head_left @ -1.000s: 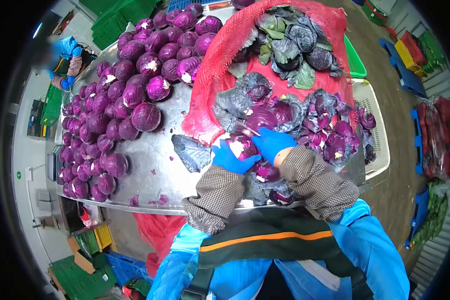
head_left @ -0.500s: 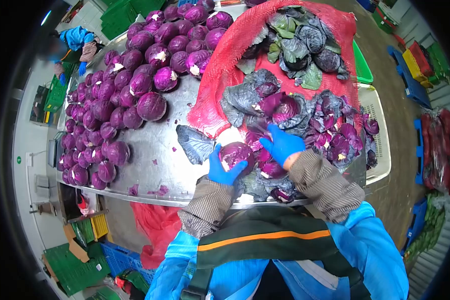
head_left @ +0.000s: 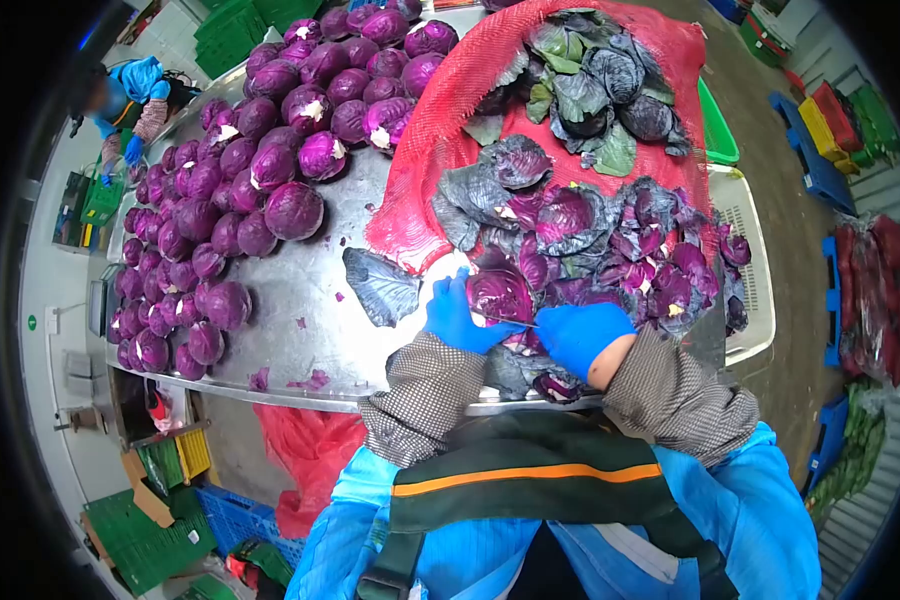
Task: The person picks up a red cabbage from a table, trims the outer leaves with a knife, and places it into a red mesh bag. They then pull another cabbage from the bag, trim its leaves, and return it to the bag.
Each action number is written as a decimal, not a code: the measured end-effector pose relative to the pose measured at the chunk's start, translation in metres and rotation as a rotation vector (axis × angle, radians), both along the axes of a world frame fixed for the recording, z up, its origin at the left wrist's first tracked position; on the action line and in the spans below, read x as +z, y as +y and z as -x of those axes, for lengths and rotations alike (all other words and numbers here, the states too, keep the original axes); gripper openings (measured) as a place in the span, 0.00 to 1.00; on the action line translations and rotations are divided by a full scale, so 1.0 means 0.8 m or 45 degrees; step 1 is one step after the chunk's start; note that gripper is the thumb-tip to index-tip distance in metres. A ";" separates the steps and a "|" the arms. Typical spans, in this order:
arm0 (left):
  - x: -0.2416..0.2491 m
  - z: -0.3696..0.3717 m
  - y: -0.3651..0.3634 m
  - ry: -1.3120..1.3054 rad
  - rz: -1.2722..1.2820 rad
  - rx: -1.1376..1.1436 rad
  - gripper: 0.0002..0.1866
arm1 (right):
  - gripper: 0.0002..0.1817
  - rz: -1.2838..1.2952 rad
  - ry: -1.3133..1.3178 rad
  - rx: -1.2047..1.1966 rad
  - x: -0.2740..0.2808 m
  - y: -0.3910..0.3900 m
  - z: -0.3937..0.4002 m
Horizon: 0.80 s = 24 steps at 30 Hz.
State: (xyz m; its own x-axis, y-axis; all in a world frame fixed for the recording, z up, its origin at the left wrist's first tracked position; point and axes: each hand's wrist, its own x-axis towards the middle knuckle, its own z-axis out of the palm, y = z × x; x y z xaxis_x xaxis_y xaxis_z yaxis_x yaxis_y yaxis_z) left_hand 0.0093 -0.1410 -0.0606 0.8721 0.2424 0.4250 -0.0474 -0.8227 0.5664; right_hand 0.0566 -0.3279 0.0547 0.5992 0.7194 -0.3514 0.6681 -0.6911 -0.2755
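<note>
My left hand (head_left: pixel 462 315), in a blue glove, grips a red cabbage (head_left: pixel 500 295) from its left side near the table's front edge. In my gloved right hand (head_left: pixel 582 335) is a knife; its thin blade (head_left: pixel 512 322) lies against the lower part of the cabbage, and the handle is hidden in the fist. Loose purple and dark outer leaves (head_left: pixel 660 255) are heaped to the right of the cabbage. One large dark leaf (head_left: pixel 380 287) lies flat on the metal to the left of my left hand.
Many trimmed red cabbages (head_left: pixel 292 211) are piled on the left of the metal table (head_left: pixel 310 290). A red mesh sack (head_left: pixel 425 175) spills untrimmed dark-leaved cabbages (head_left: pixel 610 85). A white crate (head_left: pixel 755 270) stands at the right edge. Another person (head_left: pixel 130 95) is at far left.
The cabbage has turned in my left hand and shifted slightly right. My right hand has come down from the leaves, bringing the knife blade to the cabbage's near side.
</note>
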 end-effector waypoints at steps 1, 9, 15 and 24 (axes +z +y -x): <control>0.001 -0.002 0.000 0.014 -0.023 -0.024 0.60 | 0.09 -0.015 -0.026 -0.039 -0.002 0.001 0.000; 0.011 -0.008 0.003 0.119 -0.049 -0.046 0.58 | 0.10 -0.034 -0.046 -0.103 -0.018 -0.007 -0.006; 0.023 -0.007 0.004 0.407 -0.042 -0.053 0.60 | 0.11 0.002 -0.131 -0.201 -0.027 -0.006 -0.009; 0.001 -0.005 0.006 0.294 0.030 -0.198 0.65 | 0.14 -0.482 -0.158 -0.383 -0.037 0.053 -0.015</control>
